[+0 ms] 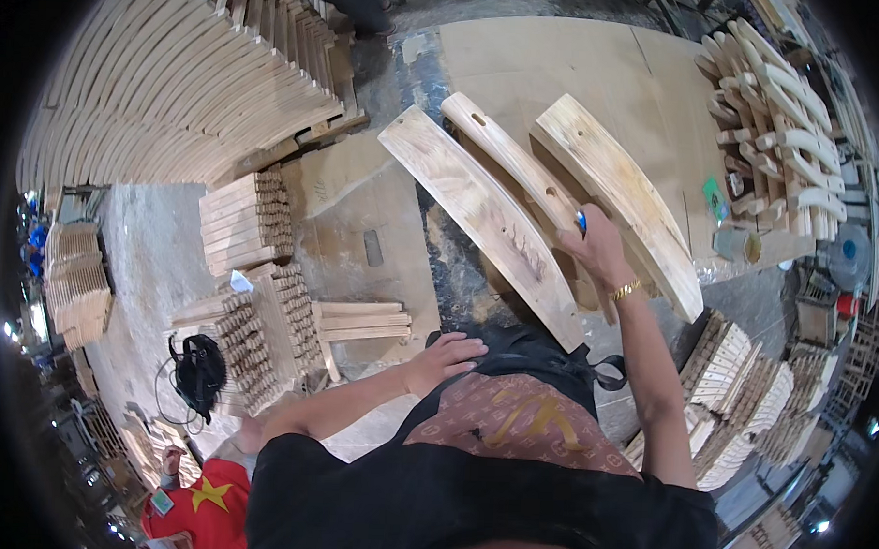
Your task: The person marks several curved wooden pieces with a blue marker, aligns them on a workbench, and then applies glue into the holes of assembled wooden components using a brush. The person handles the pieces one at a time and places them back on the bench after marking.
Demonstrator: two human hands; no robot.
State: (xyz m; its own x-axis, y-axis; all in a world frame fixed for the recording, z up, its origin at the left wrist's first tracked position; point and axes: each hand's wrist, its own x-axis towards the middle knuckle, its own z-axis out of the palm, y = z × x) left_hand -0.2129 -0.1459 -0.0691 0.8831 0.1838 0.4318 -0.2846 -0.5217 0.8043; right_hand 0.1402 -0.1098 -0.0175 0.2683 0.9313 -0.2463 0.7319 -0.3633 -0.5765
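Three curved wooden parts lie side by side on a cardboard-covered table: a wide left plank (480, 213) with dark grain marks, a narrower middle rail (510, 153) with a slot and a hole, and a thick right plank (622, 189). Over the near half of the middle rail, my right hand (597, 249) is closed on a small blue thing (582, 222); most of it is hidden in the fingers, so its kind is unclear. A gold bracelet circles that wrist. My left hand (446, 360) rests flat on my dark apron (509, 352), fingers stretched and holding nothing.
Curved slats (175, 91) are stacked high at the far left. Shorter wooden blocks (243, 224) and a black bundle with a cord (199, 377) are at the left. Shaped parts (784, 122) pile up at far right. A person in red (204, 508) is at lower left.
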